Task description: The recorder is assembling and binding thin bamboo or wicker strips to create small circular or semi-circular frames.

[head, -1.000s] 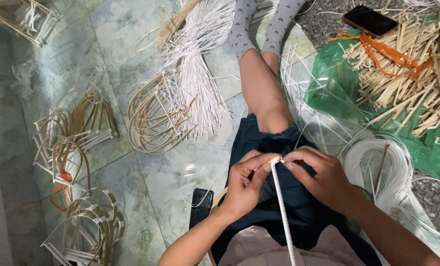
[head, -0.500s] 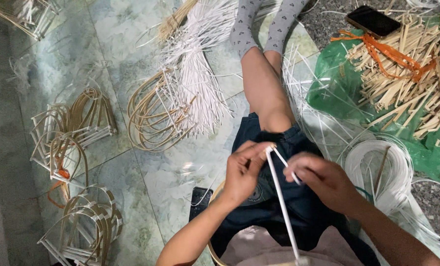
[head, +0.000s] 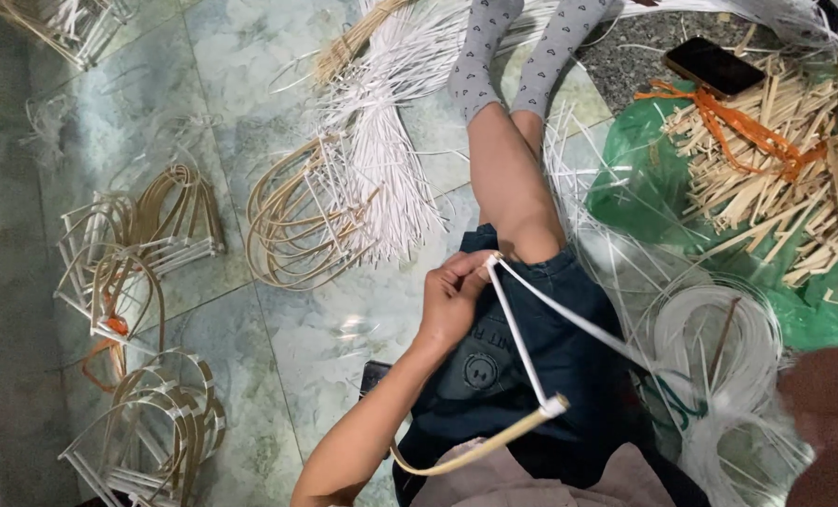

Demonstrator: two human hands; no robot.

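Rightward has gone the right hand (head: 827,422), grip unclear; left hand (head: 452,296) pinches white strip (head: 518,338).

My right hand (head: 827,422) sat at the lower right edge as a dark blur, so I could not tell its grip. The white strip (head: 569,314) ran toward it and vanished among the coiled white strips (head: 719,347). The left fingertips (head: 471,268) hid the pinched corner. The curved cane (head: 466,451) disappeared behind my left forearm.
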